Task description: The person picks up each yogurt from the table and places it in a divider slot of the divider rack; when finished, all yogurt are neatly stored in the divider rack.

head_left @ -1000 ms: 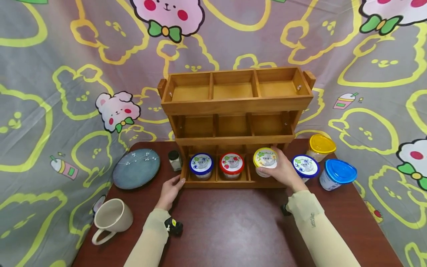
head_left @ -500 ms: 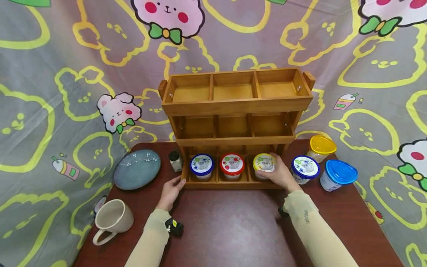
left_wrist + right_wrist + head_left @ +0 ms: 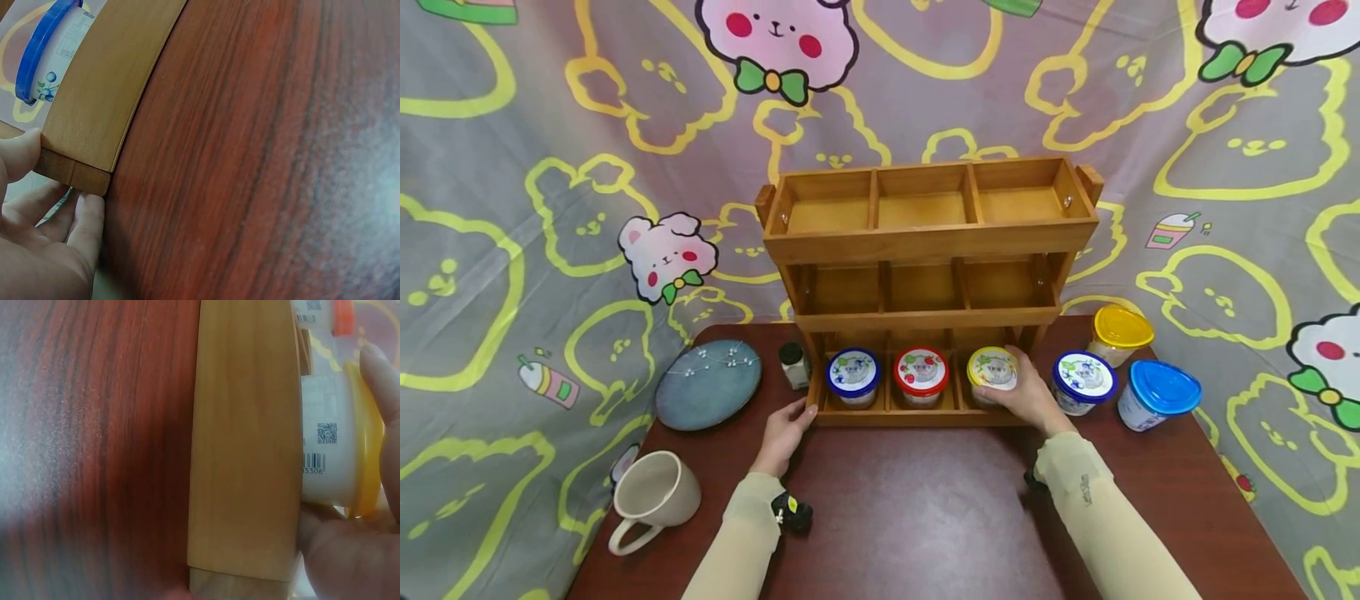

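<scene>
A three-tier wooden shelf (image 3: 925,243) stands at the table's back. In its bottom row sit a blue-lidded tub (image 3: 853,372), a red-lidded tub (image 3: 922,372) and a yellow-lidded tub (image 3: 992,369), each in its own compartment. My right hand (image 3: 1032,396) grips the yellow-lidded tub from its right side. In the right wrist view the tub's white wall (image 3: 328,434) shows behind the shelf's front board (image 3: 244,437), with fingers at the lid. My left hand (image 3: 781,435) holds the shelf's lower left front corner, thumb and fingers on either side of it in the left wrist view.
Right of the shelf stand another blue-lidded tub (image 3: 1083,383), a yellow-topped tub (image 3: 1120,333) and a bright blue-topped tub (image 3: 1161,393). At left are a small black-capped jar (image 3: 793,365), a blue-grey plate (image 3: 707,383) and a beige mug (image 3: 657,492). Patterned cloth (image 3: 587,83) hangs behind.
My right hand has lowered the yellow-lidded tub into the bottom right compartment, and the tub has come level with its neighbours. The left hand has stayed at the shelf's corner.
</scene>
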{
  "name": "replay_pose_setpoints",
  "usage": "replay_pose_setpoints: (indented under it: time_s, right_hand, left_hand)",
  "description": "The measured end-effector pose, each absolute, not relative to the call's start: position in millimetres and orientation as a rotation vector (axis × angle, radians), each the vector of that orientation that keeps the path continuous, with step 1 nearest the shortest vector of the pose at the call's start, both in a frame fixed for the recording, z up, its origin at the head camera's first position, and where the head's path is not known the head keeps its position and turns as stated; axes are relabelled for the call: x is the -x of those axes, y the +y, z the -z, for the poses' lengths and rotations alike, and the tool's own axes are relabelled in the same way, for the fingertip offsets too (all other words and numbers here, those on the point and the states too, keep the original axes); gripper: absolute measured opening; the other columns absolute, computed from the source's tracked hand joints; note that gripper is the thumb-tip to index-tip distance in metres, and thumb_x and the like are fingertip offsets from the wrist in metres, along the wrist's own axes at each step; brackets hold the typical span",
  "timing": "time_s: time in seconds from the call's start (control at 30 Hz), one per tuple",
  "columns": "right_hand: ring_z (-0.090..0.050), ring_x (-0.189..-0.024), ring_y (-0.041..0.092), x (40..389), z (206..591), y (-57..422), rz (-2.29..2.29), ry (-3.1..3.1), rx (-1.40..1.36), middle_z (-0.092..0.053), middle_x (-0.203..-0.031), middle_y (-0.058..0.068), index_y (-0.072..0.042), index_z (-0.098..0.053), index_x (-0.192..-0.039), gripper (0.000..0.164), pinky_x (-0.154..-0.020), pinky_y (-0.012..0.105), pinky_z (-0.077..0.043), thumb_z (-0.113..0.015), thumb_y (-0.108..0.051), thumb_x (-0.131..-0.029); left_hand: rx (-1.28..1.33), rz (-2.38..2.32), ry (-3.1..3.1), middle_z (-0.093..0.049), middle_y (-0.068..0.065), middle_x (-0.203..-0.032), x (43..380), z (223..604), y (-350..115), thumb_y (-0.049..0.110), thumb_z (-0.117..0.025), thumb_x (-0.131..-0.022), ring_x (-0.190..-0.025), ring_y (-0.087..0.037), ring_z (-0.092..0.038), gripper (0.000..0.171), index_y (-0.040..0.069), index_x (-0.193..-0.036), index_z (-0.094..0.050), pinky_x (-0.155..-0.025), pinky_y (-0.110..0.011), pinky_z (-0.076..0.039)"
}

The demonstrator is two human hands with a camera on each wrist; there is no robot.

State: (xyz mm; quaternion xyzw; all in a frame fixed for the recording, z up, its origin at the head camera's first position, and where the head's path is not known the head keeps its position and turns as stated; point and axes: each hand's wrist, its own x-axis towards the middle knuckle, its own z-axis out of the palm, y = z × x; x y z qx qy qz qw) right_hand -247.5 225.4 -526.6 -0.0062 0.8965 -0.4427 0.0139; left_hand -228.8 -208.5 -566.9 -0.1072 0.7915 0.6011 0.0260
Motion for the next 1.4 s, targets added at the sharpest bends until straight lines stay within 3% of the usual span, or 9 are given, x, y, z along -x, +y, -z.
replay_pose_setpoints:
  time_s: [0.27, 0.6, 0.8, 1.0, 1.17, 1.4]
  right_hand:
    - [-0.035, -0.13, 0.045, 239.8, 521.1, 226.9, 1.351, 2.845, 0.053, -0.031, -0.144, 0.033, 0.0, -0.01, -0.156, 0.117, -0.109, 0.061, -0.029, -0.083, -0.048, -0.078]
    - [-0.037, -0.131, 0.05, 208.9, 466.1, 258.8, 1.232, 2.948, 0.242, -0.031, -0.148, 0.031, 0.0, -0.024, -0.153, 0.095, -0.102, 0.064, -0.036, -0.076, -0.043, -0.087]
    - [-0.029, -0.133, 0.054, 199.5, 440.1, 285.0, 1.152, 3.098, 0.062, -0.028, -0.151, 0.032, -0.005, -0.024, -0.156, 0.094, -0.1, 0.073, -0.029, -0.073, -0.048, -0.088]
    - [-0.028, -0.13, 0.059, 201.9, 452.0, 300.9, 1.112, 3.078, -0.143, -0.02, -0.149, 0.038, -0.002, -0.019, -0.156, 0.094, -0.097, 0.075, -0.029, -0.07, -0.046, -0.09]
    - [-0.026, -0.129, 0.057, 206.1, 472.9, 306.5, 1.118, 3.079, -0.19, -0.021, -0.146, 0.04, 0.003, -0.019, -0.153, 0.094, -0.099, 0.074, -0.028, -0.074, -0.038, -0.089]
    - [-0.023, -0.131, 0.057, 208.7, 491.3, 310.8, 1.142, 3.102, -0.241, -0.019, -0.148, 0.04, 0.002, -0.018, -0.153, 0.095, -0.101, 0.073, -0.026, -0.076, -0.034, -0.087]
  left_hand:
    - [0.322, -1.854, 2.445, -0.052, -0.025, -0.14, 229.5, 567.5, -207.5, 0.024, -0.065, -0.097, -0.134, -0.037, -0.043, 0.052, -0.007, -0.138, -0.053, -0.111, -0.05, -0.032]
    - [0.335, -1.877, 2.421, -0.051, -0.024, -0.141, 228.6, 565.1, -210.3, 0.024, -0.065, -0.097, -0.135, -0.036, -0.041, 0.054, -0.006, -0.139, -0.051, -0.112, -0.05, -0.031]
    - [0.347, -1.866, 2.419, -0.049, -0.025, -0.143, 228.1, 564.6, -213.1, 0.025, -0.063, -0.099, -0.135, -0.037, -0.041, 0.054, -0.005, -0.141, -0.05, -0.112, -0.051, -0.03]
    - [0.352, -1.875, 2.418, -0.05, -0.025, -0.142, 226.8, 567.2, -212.5, 0.025, -0.064, -0.098, -0.135, -0.037, -0.041, 0.055, -0.007, -0.14, -0.05, -0.112, -0.05, -0.03]
    - [0.342, -1.888, 2.409, -0.05, -0.025, -0.142, 226.1, 568.2, -210.0, 0.023, -0.063, -0.098, -0.134, -0.036, -0.042, 0.053, -0.007, -0.14, -0.05, -0.111, -0.05, -0.031]
    - [0.325, -1.877, 2.42, -0.05, -0.026, -0.141, 226.4, 566.7, -207.0, 0.024, -0.063, -0.098, -0.133, -0.037, -0.042, 0.054, -0.007, -0.14, -0.05, -0.111, -0.051, -0.031]
